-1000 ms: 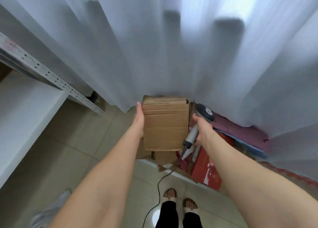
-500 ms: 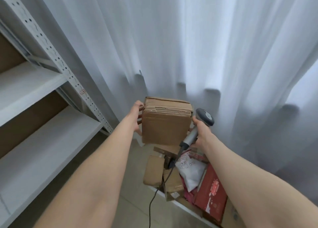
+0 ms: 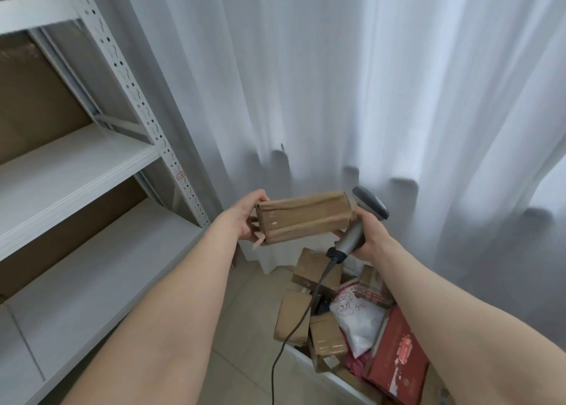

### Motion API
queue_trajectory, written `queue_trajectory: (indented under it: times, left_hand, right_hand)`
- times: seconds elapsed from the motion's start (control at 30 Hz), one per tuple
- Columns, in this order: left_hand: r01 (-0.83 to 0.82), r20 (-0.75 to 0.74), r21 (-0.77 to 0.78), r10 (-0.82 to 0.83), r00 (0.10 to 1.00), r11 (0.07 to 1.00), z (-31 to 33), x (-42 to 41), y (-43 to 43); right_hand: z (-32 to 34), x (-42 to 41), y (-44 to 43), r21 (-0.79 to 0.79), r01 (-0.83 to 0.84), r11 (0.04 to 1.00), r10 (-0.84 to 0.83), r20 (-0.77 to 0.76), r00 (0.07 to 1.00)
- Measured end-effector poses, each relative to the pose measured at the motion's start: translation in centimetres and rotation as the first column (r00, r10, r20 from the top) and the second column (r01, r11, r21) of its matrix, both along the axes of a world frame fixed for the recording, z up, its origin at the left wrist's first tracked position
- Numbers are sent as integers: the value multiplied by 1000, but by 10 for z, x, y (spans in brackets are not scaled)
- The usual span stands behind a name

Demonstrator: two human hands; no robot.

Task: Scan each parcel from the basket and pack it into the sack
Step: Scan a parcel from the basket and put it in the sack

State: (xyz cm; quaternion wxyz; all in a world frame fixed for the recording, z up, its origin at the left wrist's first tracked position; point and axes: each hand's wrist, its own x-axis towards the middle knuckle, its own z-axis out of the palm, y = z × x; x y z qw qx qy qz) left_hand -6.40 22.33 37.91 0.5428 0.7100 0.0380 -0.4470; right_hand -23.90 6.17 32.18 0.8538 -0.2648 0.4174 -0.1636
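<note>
Right now a brown cardboard parcel (image 3: 304,218) is held up in the air, lying lengthwise between both hands, taped along its near face and tilted a little so its right end sits higher. The left hand (image 3: 245,218) grasps the parcel's left end, thumb over the top edge and fingers curled beneath. At the parcel's right end the right hand (image 3: 372,236) is wrapped round the handle of a grey barcode scanner (image 3: 355,230); one of its fingertips also touches the parcel's lower right corner. The scanner's head rises just behind that right end, and its dark cable (image 3: 294,328) hangs down below the parcel towards the bottom of the view.

Below the parcel and slightly to its right stands the basket (image 3: 330,377), with only its white near rim showing. It holds several small cardboard boxes (image 3: 327,337), a white poly mailer (image 3: 361,322) with a red drawing on it, and a red box (image 3: 398,361) leaning at the right side. Pale floor tiles (image 3: 245,313) lie under the parcel. Behind the parcel hangs a white curtain (image 3: 337,83), and to the parcel's left stands a grey metal shelving unit (image 3: 147,120) with perforated uprights and white shelves.
</note>
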Motion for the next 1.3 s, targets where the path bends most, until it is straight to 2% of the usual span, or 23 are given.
queue_trajectory:
  times: [0.1, 0.27, 0.37, 0.47, 0.57, 0.63, 0.67, 0.73, 0.93, 1.3]
  left_hand:
    - [-30, 103, -103, 40, 994, 994, 3, 2, 7]
    - [-18, 159, -216, 54, 986, 976, 11, 5, 15]
    - [-69, 88, -168, 84, 993, 983, 11, 8, 21]
    - [-39, 25, -63, 41, 999, 997, 7, 10, 27]
    - [-71, 51, -66, 75, 996, 995, 1, 9, 29]
    - [-135, 151, -124, 154, 977, 983, -5, 10, 29]
    - [-143, 199, -149, 171, 965, 978, -8, 10, 28]
    - [-140, 240, -172, 180, 954, 975, -17, 9, 27]
    - [-129, 217, -169, 164, 962, 977, -32, 0, 21]
    - [-131, 196, -151, 160, 967, 980, -32, 0, 20]
  right_hand:
    - [10, 2, 1, -28, -104, 994, 103, -28, 994]
    - [24, 11, 12, -98, -182, 978, 180, -27, 983]
    - [26, 18, 18, -147, -139, 979, 138, -15, 990]
    - [26, 23, 20, -223, -145, 964, 146, -12, 989]
    - [22, 25, 20, -376, -146, 915, 83, -179, 980]
    - [20, 26, 19, -488, -134, 862, -29, -312, 949]
    - [21, 26, 19, -504, -127, 854, -53, -327, 944]
    - [27, 26, 21, -503, -144, 852, -19, -305, 952]
    - [52, 33, 41, -476, -235, 848, 167, -182, 969]
    - [55, 38, 45, -456, -326, 828, 258, -206, 944]
